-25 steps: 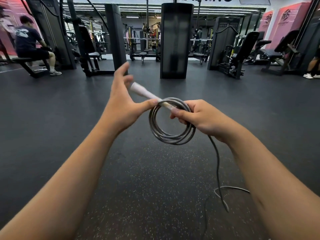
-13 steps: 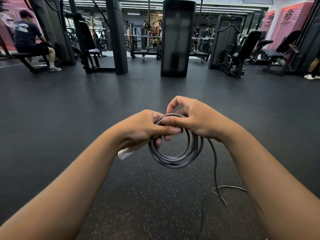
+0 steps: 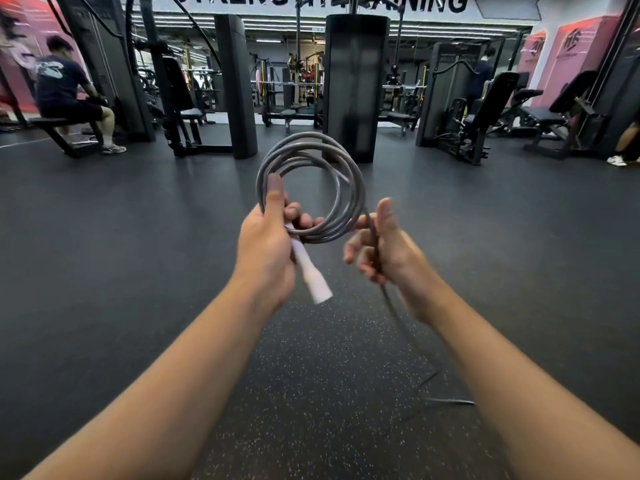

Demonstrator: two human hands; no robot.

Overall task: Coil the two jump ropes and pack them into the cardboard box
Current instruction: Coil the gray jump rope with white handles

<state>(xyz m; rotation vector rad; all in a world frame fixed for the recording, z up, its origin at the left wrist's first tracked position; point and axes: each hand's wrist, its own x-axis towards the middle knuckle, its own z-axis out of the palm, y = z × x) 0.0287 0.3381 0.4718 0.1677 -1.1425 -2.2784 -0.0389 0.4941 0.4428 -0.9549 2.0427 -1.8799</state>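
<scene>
Left hand (image 3: 266,251) grips grey plastic-coated jump rope coil (image 3: 311,185) plus white handle (image 3: 313,275), mid-air. Right hand (image 3: 384,251), fingers loosely curled, guides the trailing strand toward floor. Rope looks light, springy; pinch the stacked loops.

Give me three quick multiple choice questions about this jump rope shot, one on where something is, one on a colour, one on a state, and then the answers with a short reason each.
1. Where is the uncoiled end of the rope?
A. trailing on the floor
B. around a wrist
C. on a bench

2. What colour is the handle?
A. red
B. white
C. black

3. What is the left hand doing?
A. hanging idle
B. resting on the floor
C. gripping the coil

Answers:
1 A: past the right hand, the rope's loose end runs down onto the floor.
2 B: the handle below the coil is white.
3 C: the left hand has fingers curled round the loops.
</scene>
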